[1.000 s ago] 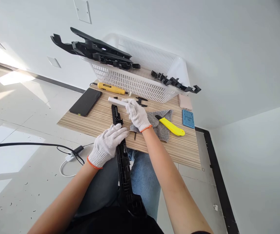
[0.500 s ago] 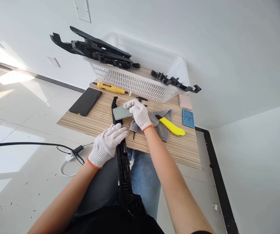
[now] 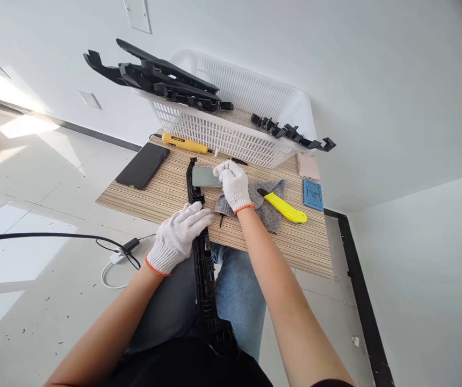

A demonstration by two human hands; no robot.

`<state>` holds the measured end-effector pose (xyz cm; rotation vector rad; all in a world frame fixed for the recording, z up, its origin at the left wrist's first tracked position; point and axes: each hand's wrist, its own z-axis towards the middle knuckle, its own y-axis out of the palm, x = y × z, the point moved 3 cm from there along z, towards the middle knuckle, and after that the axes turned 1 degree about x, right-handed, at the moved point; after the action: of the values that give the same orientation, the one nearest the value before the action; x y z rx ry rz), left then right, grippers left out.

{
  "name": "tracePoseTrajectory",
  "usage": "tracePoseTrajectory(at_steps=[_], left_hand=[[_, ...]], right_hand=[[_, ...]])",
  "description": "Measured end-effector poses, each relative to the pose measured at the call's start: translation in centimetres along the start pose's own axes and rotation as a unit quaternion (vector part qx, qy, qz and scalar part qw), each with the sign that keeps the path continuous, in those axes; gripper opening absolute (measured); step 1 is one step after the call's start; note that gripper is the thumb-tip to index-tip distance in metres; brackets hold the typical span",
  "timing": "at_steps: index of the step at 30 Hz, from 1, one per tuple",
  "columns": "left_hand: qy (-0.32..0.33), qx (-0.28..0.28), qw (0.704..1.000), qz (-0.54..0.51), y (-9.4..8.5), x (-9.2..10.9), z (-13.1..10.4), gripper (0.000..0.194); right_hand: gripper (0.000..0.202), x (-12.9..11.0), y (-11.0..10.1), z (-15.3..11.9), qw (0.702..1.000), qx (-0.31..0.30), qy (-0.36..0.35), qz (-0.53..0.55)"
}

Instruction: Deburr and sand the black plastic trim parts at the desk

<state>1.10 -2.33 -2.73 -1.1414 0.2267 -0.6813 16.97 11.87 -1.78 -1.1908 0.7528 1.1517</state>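
A long black plastic part (image 3: 204,274) runs from my lap up onto the striped table, its narrow end pointing away from me. My left hand (image 3: 180,235), in a white knit glove, is wrapped over its middle. In my gloved right hand (image 3: 233,183) is a flat grey-green plate (image 3: 206,176), pinched at its right end; its left edge lies at the black part's upper end. Under and beside my right wrist is a grey cloth (image 3: 269,215), with a yellow-handled knife (image 3: 285,207) resting on it.
Behind the hands, a white basket (image 3: 231,134) holds black parts (image 3: 166,80) that stick out over its rim. On the table (image 3: 134,203) are a black phone (image 3: 143,165), a yellow tool (image 3: 185,143), a pink case (image 3: 307,166) and a blue block (image 3: 312,194). Cables lie at left.
My right hand has shifted slightly right and up, carrying the plate, which now lies more level. My left hand keeps its place on the black part.
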Motion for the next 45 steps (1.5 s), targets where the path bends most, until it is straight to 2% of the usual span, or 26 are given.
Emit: tracePoseTrajectory(at_steps=[5,9,14,18,23,25,30,33,36,39,45], left_hand=[[-0.016,0.012,1.0,-0.002,-0.1,0.1,0.1,0.05],[0.001,0.021,1.0,0.005,-0.2,0.3,0.1,0.049],[-0.016,0.004,1.0,-0.005,-0.3,0.2,0.1,0.045],[-0.018,0.005,1.0,-0.006,-0.1,0.1,0.0,0.047],[-0.007,0.008,1.0,0.009,0.1,0.2,0.0,0.044],[-0.003,0.005,1.0,0.022,0.1,0.2,0.0,0.044],[0.007,0.016,1.0,0.014,0.1,0.2,-0.1,0.045],[0.007,0.014,1.0,0.015,0.1,0.1,-0.1,0.047],[0.0,0.006,1.0,0.018,0.3,0.1,-0.2,0.047],[0.009,0.018,1.0,0.019,0.3,0.1,-0.3,0.046],[0.016,0.025,0.999,0.019,0.2,0.1,-0.3,0.044]], right_hand=[[0.012,0.4,0.2,0.3,0.994,-0.062,0.009,0.086],[0.012,0.3,0.2,0.2,0.992,-0.044,0.005,0.12],[0.014,0.3,0.4,0.0,0.996,-0.076,0.021,0.031],[0.016,0.4,0.2,0.3,0.998,-0.044,0.016,0.033],[0.015,0.0,0.3,0.1,0.995,-0.098,0.009,-0.007],[0.012,-0.2,0.3,0.0,0.996,-0.087,0.008,-0.027],[0.05,0.3,0.0,0.3,0.998,-0.013,0.04,-0.037],[0.046,0.7,-0.1,0.6,0.998,-0.003,0.061,-0.009],[0.033,0.4,0.0,0.6,0.998,-0.035,0.048,-0.023],[0.035,-0.1,0.1,0.2,0.995,-0.062,0.03,-0.075],[0.035,-0.9,0.7,-0.6,0.982,-0.131,-0.083,-0.105]])
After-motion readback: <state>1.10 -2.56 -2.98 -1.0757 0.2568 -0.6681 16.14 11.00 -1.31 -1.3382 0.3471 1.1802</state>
